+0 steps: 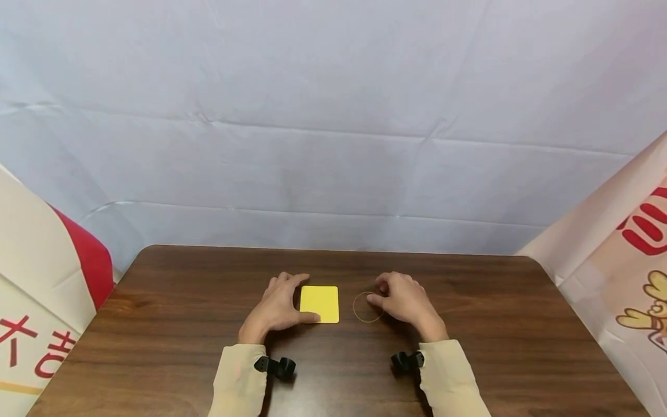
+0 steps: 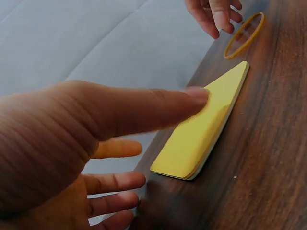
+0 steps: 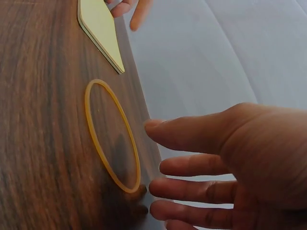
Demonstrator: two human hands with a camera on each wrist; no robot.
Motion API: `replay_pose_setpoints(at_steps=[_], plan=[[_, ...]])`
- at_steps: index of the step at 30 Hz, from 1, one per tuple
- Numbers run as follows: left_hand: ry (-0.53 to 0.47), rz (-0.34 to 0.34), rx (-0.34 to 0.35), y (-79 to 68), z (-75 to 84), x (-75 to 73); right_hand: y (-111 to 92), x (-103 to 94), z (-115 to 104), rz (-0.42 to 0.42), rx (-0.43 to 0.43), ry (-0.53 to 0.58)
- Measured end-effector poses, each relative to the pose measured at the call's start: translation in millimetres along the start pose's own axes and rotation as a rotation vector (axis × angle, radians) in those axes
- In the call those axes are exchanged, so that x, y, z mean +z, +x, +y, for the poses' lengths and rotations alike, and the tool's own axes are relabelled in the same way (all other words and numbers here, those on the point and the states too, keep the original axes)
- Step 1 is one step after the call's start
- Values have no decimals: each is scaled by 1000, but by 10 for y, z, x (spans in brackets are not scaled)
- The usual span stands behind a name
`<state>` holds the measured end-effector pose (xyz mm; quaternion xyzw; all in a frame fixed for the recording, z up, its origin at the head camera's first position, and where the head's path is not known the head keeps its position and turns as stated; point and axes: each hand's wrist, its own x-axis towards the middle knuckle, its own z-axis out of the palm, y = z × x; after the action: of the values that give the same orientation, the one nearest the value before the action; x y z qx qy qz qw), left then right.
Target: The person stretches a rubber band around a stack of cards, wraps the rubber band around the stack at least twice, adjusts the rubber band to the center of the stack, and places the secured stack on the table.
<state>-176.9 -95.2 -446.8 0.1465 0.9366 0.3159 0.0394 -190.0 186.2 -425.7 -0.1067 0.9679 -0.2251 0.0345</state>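
Observation:
A thin yellow square stack of cards or paper with rounded corners lies flat on the table. My left hand is at its left side, thumb reaching over its near-left corner and fingers spread beyond its left edge. In the left wrist view the thumb hovers over or lightly touches the yellow stack; contact is hard to tell. To the right lies a round yellowish rubber band, loose on the tabletop. Beside it is my right hand, thumb and fingers apart with nothing between them.
The brown wood-grain table has a far edge against a pale cloth backdrop. Printed banners hang at left and right. Each wrist wears a black camera strap, the left one and the right one.

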Motion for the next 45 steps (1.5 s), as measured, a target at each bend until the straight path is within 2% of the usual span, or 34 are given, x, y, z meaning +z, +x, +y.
replay_pose_setpoints(at_steps=[10, 20, 23, 31, 37, 42, 45], plan=[[45, 11, -16, 22, 5, 62, 11, 20, -23, -4, 11, -16], [42, -23, -25, 31, 108, 77, 19, 72, -18, 1, 51, -28], [12, -43, -13, 33, 142, 76, 19, 84, -23, 1, 63, -38], [-186, -116, -14, 36, 200, 51, 28, 121, -36, -21, 84, -65], [-237, -101, 2, 32, 211, 17, 25, 133, -50, -51, 81, -58], [-270, -89, 40, 35, 193, 24, 6, 128, -44, -81, 28, -64], [-278, -79, 47, 37, 193, 31, -1, 115, -15, -77, 4, 11]])
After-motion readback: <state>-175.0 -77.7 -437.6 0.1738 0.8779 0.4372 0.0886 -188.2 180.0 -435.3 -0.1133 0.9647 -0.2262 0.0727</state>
